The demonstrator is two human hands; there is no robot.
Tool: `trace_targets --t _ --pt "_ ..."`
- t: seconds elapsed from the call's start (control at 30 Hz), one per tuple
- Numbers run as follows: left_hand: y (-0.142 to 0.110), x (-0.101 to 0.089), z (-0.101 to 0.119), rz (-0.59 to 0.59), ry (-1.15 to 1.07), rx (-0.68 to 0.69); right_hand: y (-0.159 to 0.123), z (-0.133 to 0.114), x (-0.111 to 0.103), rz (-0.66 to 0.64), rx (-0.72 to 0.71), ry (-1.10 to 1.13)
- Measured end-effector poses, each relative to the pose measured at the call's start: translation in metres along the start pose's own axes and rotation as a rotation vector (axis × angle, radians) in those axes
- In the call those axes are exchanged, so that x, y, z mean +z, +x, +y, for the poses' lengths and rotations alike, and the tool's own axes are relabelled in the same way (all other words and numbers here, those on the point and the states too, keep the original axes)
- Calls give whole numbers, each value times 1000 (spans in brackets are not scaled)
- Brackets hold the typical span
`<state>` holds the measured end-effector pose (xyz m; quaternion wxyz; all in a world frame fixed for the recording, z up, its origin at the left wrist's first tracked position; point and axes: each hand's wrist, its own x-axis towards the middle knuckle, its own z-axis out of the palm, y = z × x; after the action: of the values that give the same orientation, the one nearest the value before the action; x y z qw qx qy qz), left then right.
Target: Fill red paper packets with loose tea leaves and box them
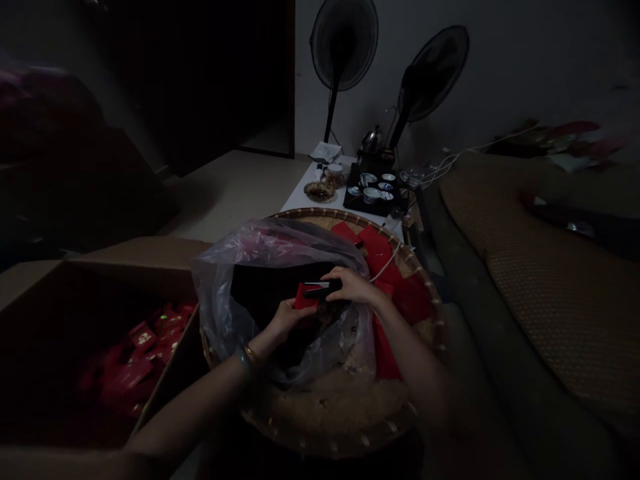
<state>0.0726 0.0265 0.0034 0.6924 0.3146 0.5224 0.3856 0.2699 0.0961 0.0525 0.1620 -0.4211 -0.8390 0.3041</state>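
My left hand pinches a small red packet over a clear plastic bag that lies in a round woven tray. My right hand is closed on a black stapler held against the packet's upper edge. A bracelet sits on my left wrist. Several flat red packets lie on the tray to the right of the bag.
A cardboard box at left holds several red packets. A low white table behind the tray carries a tea set and a kettle. Two standing fans are at the wall. A mat-covered couch runs along the right.
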Motion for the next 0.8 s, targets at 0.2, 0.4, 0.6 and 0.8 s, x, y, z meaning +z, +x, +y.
trace_targets --t 0.2,0.4,0.6,0.8 --pt "3 17 -5 44 6 5 1 4 8 79 16 29" --pt "5 13 -10 14 7 5 5 7 15 123 45 -25" --pt "6 12 -11 0 11 -42 6 9 19 134 53 -26" --pt "3 11 -10 -17 -39 -111 5 12 7 188 84 123"
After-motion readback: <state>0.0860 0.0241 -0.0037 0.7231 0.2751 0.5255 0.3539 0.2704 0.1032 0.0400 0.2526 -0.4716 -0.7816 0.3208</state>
